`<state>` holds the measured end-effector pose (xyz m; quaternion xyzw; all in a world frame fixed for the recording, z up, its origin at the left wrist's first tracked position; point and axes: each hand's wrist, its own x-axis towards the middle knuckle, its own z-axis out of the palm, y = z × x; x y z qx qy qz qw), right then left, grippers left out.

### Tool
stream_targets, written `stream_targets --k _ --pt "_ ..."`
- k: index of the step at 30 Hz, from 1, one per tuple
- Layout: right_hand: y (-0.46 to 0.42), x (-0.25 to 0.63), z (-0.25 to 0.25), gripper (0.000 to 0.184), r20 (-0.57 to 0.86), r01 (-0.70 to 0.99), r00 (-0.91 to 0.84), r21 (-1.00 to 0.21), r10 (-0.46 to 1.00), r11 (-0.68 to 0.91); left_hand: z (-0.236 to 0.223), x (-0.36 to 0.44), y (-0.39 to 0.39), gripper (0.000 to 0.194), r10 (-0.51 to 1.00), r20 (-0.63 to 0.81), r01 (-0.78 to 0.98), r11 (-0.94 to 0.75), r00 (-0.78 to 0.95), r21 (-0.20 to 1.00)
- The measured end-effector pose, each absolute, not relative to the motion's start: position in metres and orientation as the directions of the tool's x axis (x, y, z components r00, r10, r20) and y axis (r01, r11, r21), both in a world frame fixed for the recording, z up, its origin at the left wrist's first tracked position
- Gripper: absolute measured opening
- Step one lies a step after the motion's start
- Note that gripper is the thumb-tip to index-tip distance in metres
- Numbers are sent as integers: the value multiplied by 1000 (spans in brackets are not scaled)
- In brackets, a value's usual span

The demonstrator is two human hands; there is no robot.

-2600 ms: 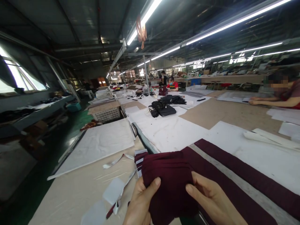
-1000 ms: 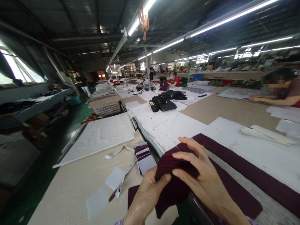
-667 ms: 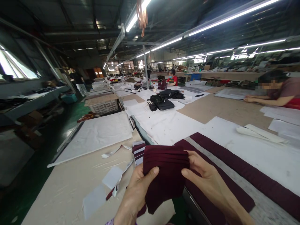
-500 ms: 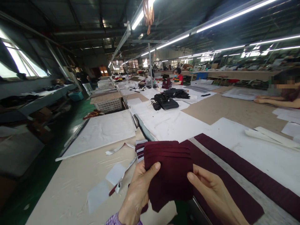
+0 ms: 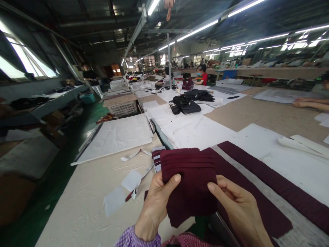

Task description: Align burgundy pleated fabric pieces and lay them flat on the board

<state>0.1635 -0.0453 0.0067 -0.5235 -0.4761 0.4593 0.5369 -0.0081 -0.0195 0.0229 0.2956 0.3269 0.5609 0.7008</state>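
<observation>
Several stacked maroon fabric pieces (image 5: 190, 187), upper edges stepped, held between beige table surface (image 5: 87, 195) and long maroon panels (image 5: 269, 180). Left hand (image 5: 155, 200): grips left edge. Right hand (image 5: 238, 199): pinches right edge.

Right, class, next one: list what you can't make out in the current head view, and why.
All in the head view:
Left hand: its other fingertips, hidden behind the maroon fabric beyond the thumb.
White-and-maroon stack: partly hidden by that fabric.
Co-worker's arm: cut off by the right edge.
Far bench: things on it too small to identify.
</observation>
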Motion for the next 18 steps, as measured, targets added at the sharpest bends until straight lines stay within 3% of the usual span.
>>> stream_targets --k 12,14,16,18 --pt "-40 164 6 22 42 79 159 -996 986 30 20 -6 -19 18 978 -141 -608 205 152 767" --pt "-37 165 6 26 12 -30 138 -999 990 16 19 -8 -19 19 980 -145 -593 199 138 780" --pt "-34 165 8 47 -14 -198 66 -980 998 0 18 -11 -20 20 979 -153 -567 201 131 799" --pt "-32 164 10 55 -31 -335 -67 -941 997 -52 17 -14 -21 18 973 -166 -538 226 157 812"
